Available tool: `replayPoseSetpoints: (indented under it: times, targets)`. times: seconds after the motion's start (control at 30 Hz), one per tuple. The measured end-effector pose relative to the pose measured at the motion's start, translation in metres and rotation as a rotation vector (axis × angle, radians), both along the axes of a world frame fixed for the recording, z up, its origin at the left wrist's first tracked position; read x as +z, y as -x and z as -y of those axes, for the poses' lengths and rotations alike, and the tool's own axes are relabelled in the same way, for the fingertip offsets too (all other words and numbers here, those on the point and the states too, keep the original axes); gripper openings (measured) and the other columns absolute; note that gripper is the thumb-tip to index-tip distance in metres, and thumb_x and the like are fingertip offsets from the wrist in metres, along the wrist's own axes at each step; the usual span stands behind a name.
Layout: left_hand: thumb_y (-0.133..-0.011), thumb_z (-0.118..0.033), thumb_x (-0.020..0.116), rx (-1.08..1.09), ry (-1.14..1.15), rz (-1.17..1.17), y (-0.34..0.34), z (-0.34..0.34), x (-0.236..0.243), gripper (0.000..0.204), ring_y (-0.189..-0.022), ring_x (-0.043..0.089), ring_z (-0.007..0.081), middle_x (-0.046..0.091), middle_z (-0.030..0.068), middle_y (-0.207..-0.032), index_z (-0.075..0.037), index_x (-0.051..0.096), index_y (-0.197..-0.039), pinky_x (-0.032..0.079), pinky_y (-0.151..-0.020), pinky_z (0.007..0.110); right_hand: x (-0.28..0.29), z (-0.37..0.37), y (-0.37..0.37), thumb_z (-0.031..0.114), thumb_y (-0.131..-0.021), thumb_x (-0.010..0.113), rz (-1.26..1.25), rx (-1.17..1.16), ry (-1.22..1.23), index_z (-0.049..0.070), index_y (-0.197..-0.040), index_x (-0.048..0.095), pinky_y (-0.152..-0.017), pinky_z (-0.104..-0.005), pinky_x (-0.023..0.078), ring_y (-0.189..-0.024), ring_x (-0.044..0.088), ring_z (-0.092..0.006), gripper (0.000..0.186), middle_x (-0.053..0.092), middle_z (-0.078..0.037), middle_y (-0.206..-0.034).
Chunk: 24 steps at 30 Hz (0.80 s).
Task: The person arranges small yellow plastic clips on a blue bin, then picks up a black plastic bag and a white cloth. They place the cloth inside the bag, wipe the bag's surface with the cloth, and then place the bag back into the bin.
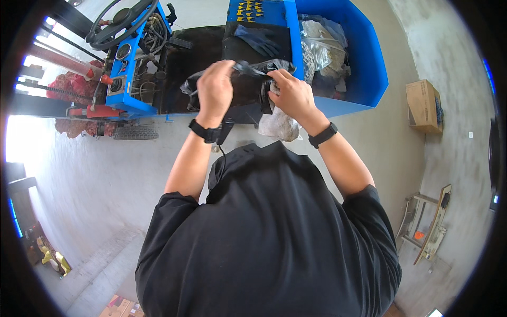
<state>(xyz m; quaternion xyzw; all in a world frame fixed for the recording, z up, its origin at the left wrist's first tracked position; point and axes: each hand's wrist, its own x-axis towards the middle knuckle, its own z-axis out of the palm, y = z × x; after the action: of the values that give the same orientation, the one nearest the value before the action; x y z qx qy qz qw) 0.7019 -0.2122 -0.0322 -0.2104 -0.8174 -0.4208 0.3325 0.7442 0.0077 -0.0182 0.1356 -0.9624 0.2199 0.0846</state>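
Observation:
My left hand (214,90) grips a crumpled black plastic bag (248,68) over the dark top of a blue machine. My right hand (293,98) has its fingers curled on the bag's dark edge at the right. A greyish-white lumpy bundle (277,127) hangs below my right hand, over the machine's near edge; whether it is inside a bag is unclear. A dark blue glove (256,39) lies on the black surface (193,53) beyond my hands, near a panel with several small yellow items (250,10).
A steering wheel (113,21), gauges, levers (105,79) and a wheel (134,132) are at left. A blue bin (369,68) holds plastic sheeting and debris at right. A cardboard box (422,105) and a wheeled metal frame (422,222) stand by the right wall.

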Motion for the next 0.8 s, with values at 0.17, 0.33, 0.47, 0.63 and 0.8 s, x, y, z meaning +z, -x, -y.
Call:
replayPoseSetpoints:
  times: [0.17, 0.33, 0.47, 0.63, 0.8]
  targets:
    - [-0.093, -0.001, 0.066, 0.104, -0.018, 0.099, 0.009, 0.033, 0.0, 0.011, -0.089, 0.07, 0.0359, 0.074, 0.0155, -0.098, -0.001, 0.071, -0.103, 0.055, -0.077, 0.039, -0.009, -0.009, -0.003, 0.018, -0.085, 0.072, 0.041, -0.048, 0.019, 0.013, -0.122, 0.063, -0.075, -0.0435, 0.057, -0.087, 0.069, -0.0356, 0.038, 0.067, -0.006, -0.11]
    - [-0.094, -0.001, 0.065, 0.125, -0.164, 0.187, 0.002, 0.049, -0.007, 0.012, -0.086, 0.069, 0.0326, 0.074, 0.0126, -0.097, -0.004, 0.071, -0.104, 0.054, -0.075, 0.039, -0.008, -0.009, -0.001, 0.016, -0.086, 0.069, 0.03, -0.085, 0.027, 0.015, -0.125, 0.061, -0.077, -0.0457, 0.058, -0.088, 0.07, -0.037, 0.04, 0.067, -0.007, -0.112]
    - [-0.094, -0.002, 0.065, 0.246, 0.045, 0.001, 0.001, 0.057, -0.002, 0.012, -0.086, 0.068, 0.0321, 0.074, 0.0099, -0.097, -0.006, 0.072, -0.104, 0.051, -0.079, 0.038, -0.003, -0.006, -0.003, 0.016, -0.085, 0.068, 0.085, -0.095, 0.022, 0.015, -0.129, 0.059, -0.078, -0.0461, 0.058, -0.092, 0.07, -0.0371, 0.044, 0.066, -0.007, -0.118]
    - [-0.102, -0.003, 0.055, 0.366, -0.364, 0.193, 0.004, 0.075, 0.005, 0.014, -0.063, 0.059, 0.0101, 0.066, 0.0045, -0.084, -0.001, 0.069, -0.106, 0.049, -0.056, 0.025, -0.018, -0.018, -0.001, 0.017, -0.083, 0.071, 0.116, -0.192, 0.082, 0.016, -0.13, 0.06, -0.086, -0.0435, 0.056, -0.105, 0.068, -0.0353, 0.048, 0.066, -0.005, -0.127]
    - [-0.106, -0.01, 0.051, 0.42, -0.524, 0.215, 0.014, 0.128, 0.005, 0.016, -0.067, 0.056, 0.0133, 0.062, 0.004, -0.083, 0.0, 0.063, -0.1, 0.05, -0.067, 0.028, -0.028, -0.042, -0.003, 0.014, -0.082, 0.069, 0.184, -0.209, 0.041, 0.02, -0.137, 0.058, -0.089, -0.0448, 0.056, -0.108, 0.068, -0.0362, 0.057, 0.064, -0.006, -0.131]
